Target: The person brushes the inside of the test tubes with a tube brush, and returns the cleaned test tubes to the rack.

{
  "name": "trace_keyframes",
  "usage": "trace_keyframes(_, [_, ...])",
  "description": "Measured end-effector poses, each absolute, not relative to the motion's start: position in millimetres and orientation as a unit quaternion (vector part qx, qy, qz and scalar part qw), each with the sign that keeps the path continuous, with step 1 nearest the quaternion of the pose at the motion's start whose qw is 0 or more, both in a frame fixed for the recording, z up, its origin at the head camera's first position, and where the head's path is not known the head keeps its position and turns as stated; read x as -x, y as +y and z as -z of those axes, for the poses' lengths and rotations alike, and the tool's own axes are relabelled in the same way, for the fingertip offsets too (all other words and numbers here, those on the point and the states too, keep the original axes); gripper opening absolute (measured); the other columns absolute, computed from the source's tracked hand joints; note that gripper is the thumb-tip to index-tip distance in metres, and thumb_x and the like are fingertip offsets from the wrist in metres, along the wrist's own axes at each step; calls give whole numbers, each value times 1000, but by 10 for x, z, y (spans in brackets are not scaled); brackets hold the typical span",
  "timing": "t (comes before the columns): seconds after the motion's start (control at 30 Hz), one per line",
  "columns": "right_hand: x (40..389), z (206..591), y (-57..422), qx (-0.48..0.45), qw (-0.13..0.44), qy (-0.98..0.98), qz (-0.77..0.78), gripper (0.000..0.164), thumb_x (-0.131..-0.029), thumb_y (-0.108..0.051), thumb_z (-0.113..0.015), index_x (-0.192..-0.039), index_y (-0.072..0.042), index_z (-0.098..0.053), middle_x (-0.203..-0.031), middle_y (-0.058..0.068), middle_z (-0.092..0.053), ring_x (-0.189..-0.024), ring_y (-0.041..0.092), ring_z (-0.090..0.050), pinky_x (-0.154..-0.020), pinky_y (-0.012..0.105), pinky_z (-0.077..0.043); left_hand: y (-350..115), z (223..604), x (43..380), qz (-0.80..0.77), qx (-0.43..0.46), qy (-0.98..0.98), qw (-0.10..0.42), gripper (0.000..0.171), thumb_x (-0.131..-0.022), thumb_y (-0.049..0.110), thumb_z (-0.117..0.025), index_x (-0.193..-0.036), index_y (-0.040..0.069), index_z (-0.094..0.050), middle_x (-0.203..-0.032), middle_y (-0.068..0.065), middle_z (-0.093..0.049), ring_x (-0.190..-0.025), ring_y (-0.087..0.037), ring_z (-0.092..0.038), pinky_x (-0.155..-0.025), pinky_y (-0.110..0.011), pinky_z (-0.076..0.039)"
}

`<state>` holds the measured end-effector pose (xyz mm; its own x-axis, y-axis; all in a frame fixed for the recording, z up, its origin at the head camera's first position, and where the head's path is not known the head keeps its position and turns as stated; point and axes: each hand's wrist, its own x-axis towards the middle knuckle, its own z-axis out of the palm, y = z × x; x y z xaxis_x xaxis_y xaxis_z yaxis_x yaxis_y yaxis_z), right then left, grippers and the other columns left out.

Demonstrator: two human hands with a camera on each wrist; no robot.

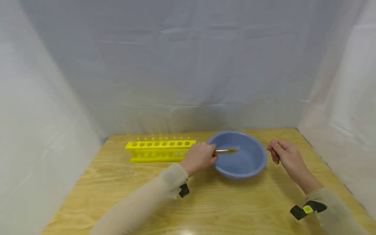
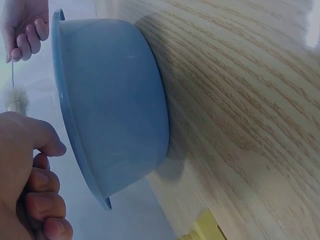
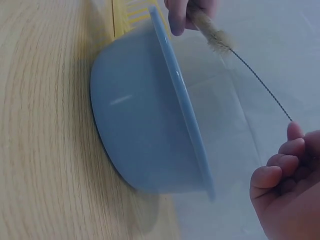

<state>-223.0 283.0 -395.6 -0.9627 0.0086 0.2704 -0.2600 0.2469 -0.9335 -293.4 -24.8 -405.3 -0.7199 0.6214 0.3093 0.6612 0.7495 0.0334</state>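
Observation:
My left hand (image 1: 199, 158) grips a slim test tube (image 1: 221, 151), its fingers curled round it, in front of the right end of the yellow rack. From the tube's mouth the pale bristles of a test tube brush (image 3: 220, 42) stick out; other bristles appear to be inside the tube. Farther right, my right hand (image 1: 286, 158) pinches the far end of the brush's thin twisted wire (image 3: 262, 84) between thumb and fingers. Tube and wire stretch nearly level above a blue basin (image 1: 239, 175), apart from its rim. The tube's closed end is hidden in my left hand.
A yellow test tube rack (image 1: 160, 159) with a row of holes and pegs stands left of the basin. Faint clear tube shapes (image 1: 160, 126) rise behind it. Pale sheeting (image 1: 188, 65) walls the back and both sides of the wooden table (image 1: 223, 209).

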Motion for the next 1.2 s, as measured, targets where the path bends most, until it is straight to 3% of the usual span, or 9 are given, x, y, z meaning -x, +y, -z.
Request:
trace_keyframes(0.27, [2218, 3912, 2768, -47, 62, -812, -578, 41, -109, -32, -42, -95, -2, -65, -72, -7, -52, -59, 4, -44, -52, 22, -40, -211, 4077, 2925, 60, 338, -927, 149, 21, -89, 28, -68, -75, 19, -56, -59, 7, -51, -47, -8, -45, -41, -24, -35])
trace_keyframes(0.43, [2206, 3899, 2741, -39, 46, -813, -579, 45, -108, -37, -42, -96, 0, -64, -71, -8, -52, -57, 4, -43, -49, 22, -39, -184, 4064, 2923, 59, 336, -927, 155, 22, -89, 28, -67, -73, 19, -55, -59, 6, -51, -48, -10, -46, -41, -26, -35])
trace_keyframes(0.6, [2209, 3913, 2672, -47, 42, -816, -574, 43, -108, -36, -43, -90, -4, -65, -67, -7, -52, -53, 4, -42, -45, 24, -36, -164, 4043, 2903, 55, 330, -930, 155, 22, -90, 29, -67, -74, 19, -56, -60, 6, -51, -48, -10, -47, -41, -26, -36])
trace_keyframes(0.83, [2175, 3890, 2489, -68, 63, -841, -533, 43, -109, -32, -42, -91, 1, -63, -65, -4, -50, -48, 7, -36, -42, 28, -33, -131, 4004, 2864, 54, 328, -929, 160, 24, -90, 30, -67, -73, 19, -54, -59, 6, -51, -48, -10, -47, -41, -24, -35])
trace_keyframes(1.2, [2222, 3928, 2235, -86, 50, -850, -517, 47, -109, -32, -43, -89, 7, -62, -66, 1, -50, -55, 9, -42, -51, 25, -38, 26, 3915, 2813, 53, 338, -924, 173, 26, -91, 28, -63, -69, 20, -53, -56, 7, -47, -47, -9, -43, -39, -26, -33])
